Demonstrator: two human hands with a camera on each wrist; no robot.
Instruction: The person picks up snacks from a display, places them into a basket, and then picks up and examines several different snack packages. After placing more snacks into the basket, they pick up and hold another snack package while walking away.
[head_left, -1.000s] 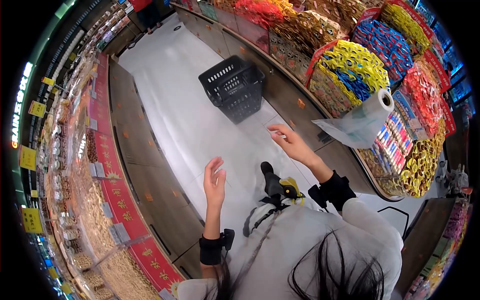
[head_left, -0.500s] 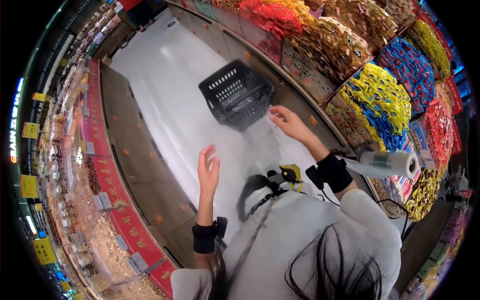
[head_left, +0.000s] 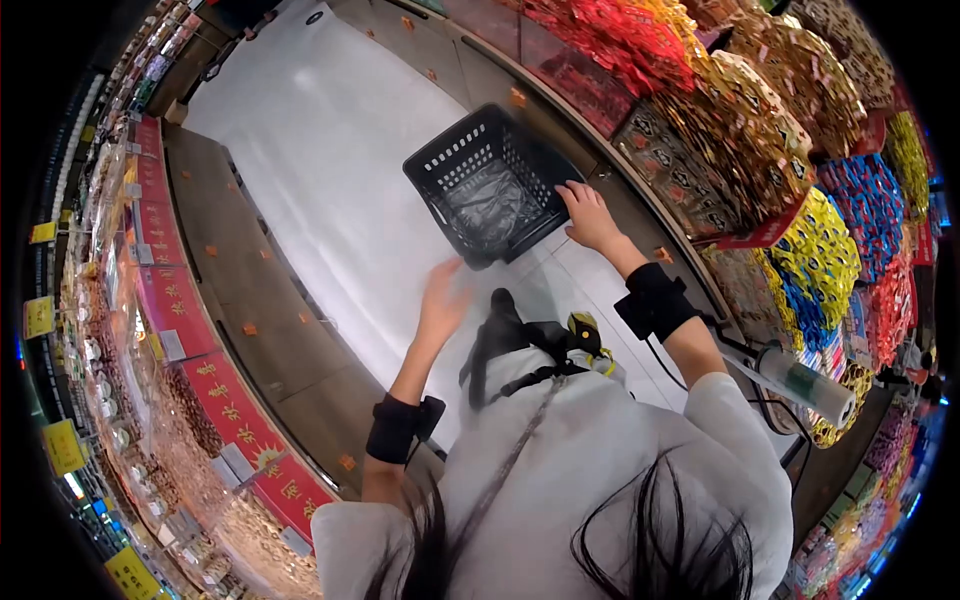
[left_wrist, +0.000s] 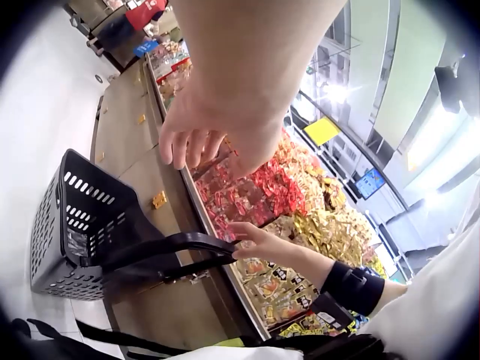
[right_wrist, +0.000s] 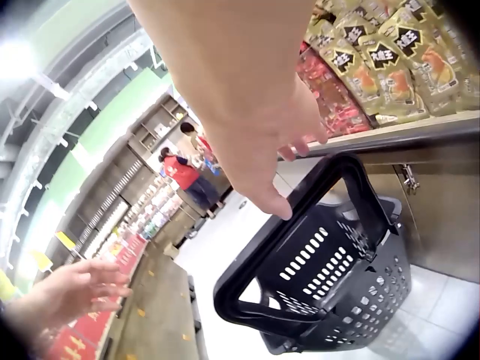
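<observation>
A black plastic shopping basket (head_left: 452,160) with slotted walls stands on the floor ahead of me. Its raised handle (right_wrist: 255,251) reaches up under my right hand (head_left: 594,218). In the right wrist view, that hand's thumb lies at the near edge of the handle, while its other fingers extend past the far side, not closed round it. My left hand (head_left: 445,300), blurred in the head view, hovers left of the basket and holds nothing. Its fingers are loosely bent in the left wrist view. Something clear and crumpled shows at the basket's bottom.
Bins of wrapped snacks (head_left: 735,120) line a counter on the right, with a plastic bag roll (head_left: 805,385) at its near end. A counter of loose goods (head_left: 205,400) runs along the left. Two people in red tops (right_wrist: 180,172) stand at the aisle's far end.
My right hand has come to the basket's handle. The basket now appears nearer, its inside in fuller view. My left hand has shifted right and forward toward it.
</observation>
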